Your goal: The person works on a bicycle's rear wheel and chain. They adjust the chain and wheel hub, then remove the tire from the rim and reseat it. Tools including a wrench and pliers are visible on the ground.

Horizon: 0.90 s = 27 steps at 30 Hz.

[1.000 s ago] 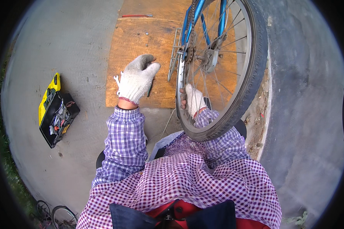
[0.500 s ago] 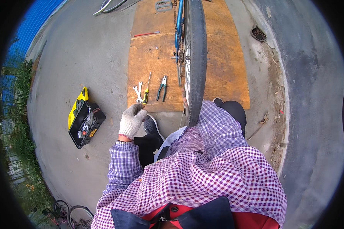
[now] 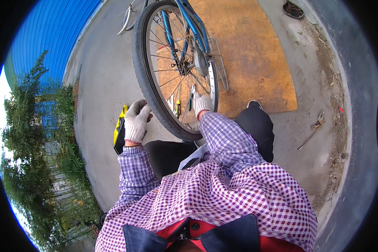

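A bicycle wheel (image 3: 143, 75) with a black tyre stands upright and slightly tilted before me, mounted in a blue frame (image 3: 203, 38). My right hand (image 3: 203, 103), in a white knitted glove, is closed on the wheel's right lower side; its fingertips are hidden. To the left of the tyre my gloved left hand (image 3: 137, 119) hovers with loosely bent fingers apart, holding nothing that I can see. Through the spokes show green-handled pliers (image 3: 192, 96), a yellow-and-black screwdriver (image 3: 178, 108) and part of the wrenches (image 3: 171, 101), all lying on the wooden board (image 3: 256, 63).
A yellow-and-black toolbox (image 3: 120, 131) sits on the concrete, partly behind my left hand. A wire stand (image 3: 224, 80) projects right of the wheel. Plants (image 3: 25, 164) and a blue corrugated wall (image 3: 75, 33) border the left. A dark round container (image 3: 293, 9) lies far right.
The wheel has gone from edge-on to showing its side, its near part swung left. My right hand has come into view on it. The head view has shifted left.
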Available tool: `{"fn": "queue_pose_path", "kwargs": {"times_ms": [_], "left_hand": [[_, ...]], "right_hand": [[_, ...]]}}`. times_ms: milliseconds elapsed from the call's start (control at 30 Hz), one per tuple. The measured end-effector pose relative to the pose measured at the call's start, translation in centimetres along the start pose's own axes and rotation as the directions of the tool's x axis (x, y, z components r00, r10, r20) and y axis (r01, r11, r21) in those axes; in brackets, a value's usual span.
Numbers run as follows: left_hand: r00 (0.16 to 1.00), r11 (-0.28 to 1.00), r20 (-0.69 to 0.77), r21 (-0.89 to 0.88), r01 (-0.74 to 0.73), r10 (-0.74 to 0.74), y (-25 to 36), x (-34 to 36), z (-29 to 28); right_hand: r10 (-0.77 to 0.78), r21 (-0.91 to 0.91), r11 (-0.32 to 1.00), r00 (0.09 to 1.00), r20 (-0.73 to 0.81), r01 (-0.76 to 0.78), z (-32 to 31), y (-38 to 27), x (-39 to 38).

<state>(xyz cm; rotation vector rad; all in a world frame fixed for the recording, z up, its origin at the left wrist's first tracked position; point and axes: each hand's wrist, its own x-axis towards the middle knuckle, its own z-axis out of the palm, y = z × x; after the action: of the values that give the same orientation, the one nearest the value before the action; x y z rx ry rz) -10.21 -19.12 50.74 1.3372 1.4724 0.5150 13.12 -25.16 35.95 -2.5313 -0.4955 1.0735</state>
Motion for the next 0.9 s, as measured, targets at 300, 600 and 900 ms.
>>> {"fn": "queue_pose_path", "kwargs": {"times_ms": [300,600,900], "left_hand": [[0.952,0.971,-0.304,-0.213,-0.108,0.039,0.2,1.9,-2.3],[0.9,0.965,-0.401,-0.12,-0.235,0.169,0.6,3.2,-4.4],[0.91,0.963,-0.336,-0.028,-0.268,0.243,1.4,4.7,-2.8]], "right_hand": [[0.041,-0.157,0.987,0.997,0.058,-0.032,2.8,0.4,-0.1],[-0.052,-0.049,0.997,0.993,0.102,0.057,4.8,-2.4,-3.6],[-0.138,0.258,0.962,0.973,0.186,0.087,3.1,-4.6,-6.5]]}}
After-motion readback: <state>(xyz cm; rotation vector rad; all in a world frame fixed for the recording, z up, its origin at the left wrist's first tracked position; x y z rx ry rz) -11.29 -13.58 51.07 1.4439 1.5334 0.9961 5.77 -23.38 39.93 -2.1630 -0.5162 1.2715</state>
